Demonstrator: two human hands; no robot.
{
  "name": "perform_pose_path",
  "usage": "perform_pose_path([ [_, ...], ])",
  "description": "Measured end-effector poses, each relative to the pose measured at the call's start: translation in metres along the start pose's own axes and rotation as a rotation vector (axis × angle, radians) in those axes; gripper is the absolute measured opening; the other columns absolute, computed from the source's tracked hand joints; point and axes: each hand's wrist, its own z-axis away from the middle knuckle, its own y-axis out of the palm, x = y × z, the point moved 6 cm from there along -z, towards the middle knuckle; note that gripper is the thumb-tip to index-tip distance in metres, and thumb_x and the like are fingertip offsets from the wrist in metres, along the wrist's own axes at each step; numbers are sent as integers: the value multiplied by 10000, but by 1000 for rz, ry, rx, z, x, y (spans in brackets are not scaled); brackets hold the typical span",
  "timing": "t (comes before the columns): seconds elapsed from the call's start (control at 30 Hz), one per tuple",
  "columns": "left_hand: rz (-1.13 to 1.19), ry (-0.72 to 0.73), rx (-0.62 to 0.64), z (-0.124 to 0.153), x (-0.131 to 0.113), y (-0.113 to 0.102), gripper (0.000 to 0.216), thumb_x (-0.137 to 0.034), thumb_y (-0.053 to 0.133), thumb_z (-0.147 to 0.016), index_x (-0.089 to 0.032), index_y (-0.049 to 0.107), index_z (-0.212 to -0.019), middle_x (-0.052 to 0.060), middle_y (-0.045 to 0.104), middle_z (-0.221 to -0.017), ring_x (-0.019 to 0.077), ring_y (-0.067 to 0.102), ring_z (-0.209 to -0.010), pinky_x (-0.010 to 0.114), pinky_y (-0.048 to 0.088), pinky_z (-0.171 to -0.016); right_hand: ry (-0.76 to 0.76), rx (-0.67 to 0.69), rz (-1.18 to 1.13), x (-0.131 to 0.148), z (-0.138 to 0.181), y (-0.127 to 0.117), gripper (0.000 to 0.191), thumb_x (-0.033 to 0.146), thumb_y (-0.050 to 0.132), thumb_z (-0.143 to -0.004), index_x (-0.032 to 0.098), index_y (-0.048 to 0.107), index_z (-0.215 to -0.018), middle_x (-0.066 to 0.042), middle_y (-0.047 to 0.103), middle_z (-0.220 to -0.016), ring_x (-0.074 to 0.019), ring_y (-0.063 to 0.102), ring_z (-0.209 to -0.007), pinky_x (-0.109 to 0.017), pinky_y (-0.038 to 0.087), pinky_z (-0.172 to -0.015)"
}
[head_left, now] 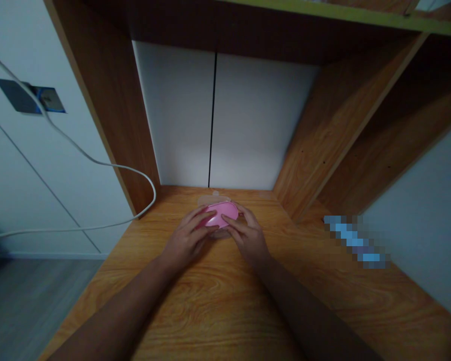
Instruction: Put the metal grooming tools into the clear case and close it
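A shiny pink oval piece (225, 213), perhaps a lid or shallow dish, is between my hands near the back of the wooden desk. My left hand (188, 236) grips its left side, fingers lying over the top. From the right, my right hand (251, 236) grips the other side, with fingertips on the pink surface. Something clear, like thin plastic (221, 234), shows under and around the pink piece; its full shape is hidden by my hands.
Wooden side panels (304, 135) and a shelf (225, 25) frame the white back panel (248, 120). A white cable (97, 161) loops in from the left, over the desk's left edge. A blurred-out bluish object (355, 241) lies on the desk (210, 311) at right.
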Motion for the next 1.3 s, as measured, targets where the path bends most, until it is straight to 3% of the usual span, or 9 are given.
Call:
perform_pose_path([
  [0.2,26,-144,-62,7,24,7,259,-156,517,-913,-207,687,-1102,128,541,-1369,250,435,-1326,480,427,-1055,24,61,23,-8,-1,11,278,264,637,-854,352,684,-1113,-30,582,-1324,-225,501,-1250,-463,418,-1066],
  [0.37,81,-193,-51,10,30,7,219,-217,562,-900,-235,706,-1064,86,671,-1188,239,553,-1200,466,466,-1008,77,113,-65,-11,3,15,270,237,587,-879,310,685,-1120,-42,533,-1383,-209,505,-1264,-431,415,-1081],
  [0.6,128,-316,-62,8,35,0,173,-307,708,-794,-215,741,-937,100,691,-1074,232,635,-1006,414,523,-900,81,183,-158,-16,3,15,277,263,577,-887,323,670,-1141,-36,512,-1405,-212,494,-1286,-428,411,-1083],
  [0.8,141,-381,-83,13,41,3,204,-339,720,-777,-212,757,-933,122,647,-1217,263,616,-1102,440,520,-933,75,274,-149,-17,2,17,319,263,536,-910,320,618,-1212,-38,436,-1467,-225,417,-1350,-458,379,-1100],
  [0.97,158,-420,14,15,44,10,240,-350,657,-829,-216,749,-1006,122,626,-1270,256,645,-1082,416,525,-940,-10,338,-48,-12,2,18,374,293,601,-875,313,593,-1249,-46,412,-1481,-237,345,-1393,-491,324,-1132],
  [1.13,195,-455,61,15,43,11,262,-373,620,-850,-227,740,-1032,99,641,-1246,263,623,-1130,437,467,-1019,-53,323,39,-12,1,18,393,203,577,-881,334,586,-1250,-30,461,-1445,-214,399,-1363,-471,353,-1123],
  [1.3,323,-449,78,16,47,8,380,-377,523,-909,-213,630,-1234,96,600,-1309,238,546,-1233,428,422,-1059,-65,317,59,-11,2,19,407,189,573,-876,337,584,-1255,-27,465,-1445,-219,416,-1348,-476,372,-1111],
])
